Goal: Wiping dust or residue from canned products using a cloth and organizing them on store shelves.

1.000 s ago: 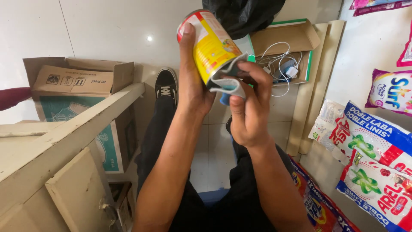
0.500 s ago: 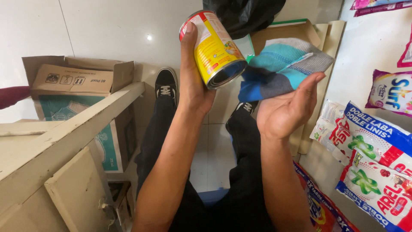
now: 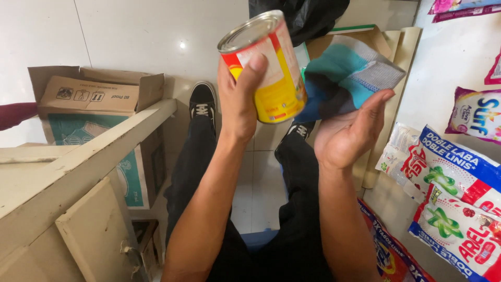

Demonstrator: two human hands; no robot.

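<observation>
Can (image 3: 266,68) tilted, lid up-left | left hand (image 3: 240,99) fingers clamped | right hand (image 3: 347,133) fingers apart under cloth (image 3: 347,73)

Cardboard box (image 3: 88,96) open on white tile floor (image 3: 130,31) — beside cream wooden cabinet (image 3: 62,203). Black sneakers (image 3: 202,100) below. Detergent pouches (image 3: 449,193) stacked right — black plastic bag (image 3: 308,15) at top, flattened cardboard (image 3: 391,47) beneath it.

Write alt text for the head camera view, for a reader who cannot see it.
Seen from above, the left hand grips a yellow and red tin can tilted, while the open right hand holds a blue and grey cloth beside it. Below are black trousers and black shoes on a pale tiled floor, a cardboard box at left, detergent packets at right.
</observation>
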